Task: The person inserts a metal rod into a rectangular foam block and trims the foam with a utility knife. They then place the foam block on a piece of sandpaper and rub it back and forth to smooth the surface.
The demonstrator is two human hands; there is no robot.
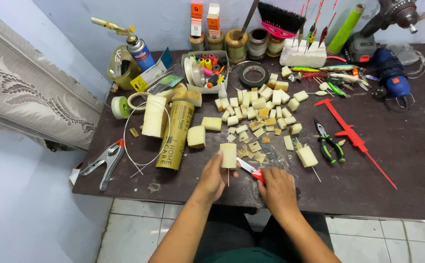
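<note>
My left hand (213, 176) pinches a cream foam block (228, 155) held upright, with a thin wire sticking out below it. My right hand (278, 187) grips a red-handled knife (250, 169) whose blade tip touches the block's lower right side. Both hands are near the front edge of the dark table (407, 160). A heap of several cut foam blocks (258, 104) lies just beyond them, with shavings scattered in front.
A foam block on a wire (307, 157), green-handled pliers (330, 143) and a red caliper (353, 139) lie to the right. A paper roll (174, 134), a larger foam piece (153, 116) and a metal clamp (106, 160) are left. Fishing lures, thread spools, a torch and tape fill the back.
</note>
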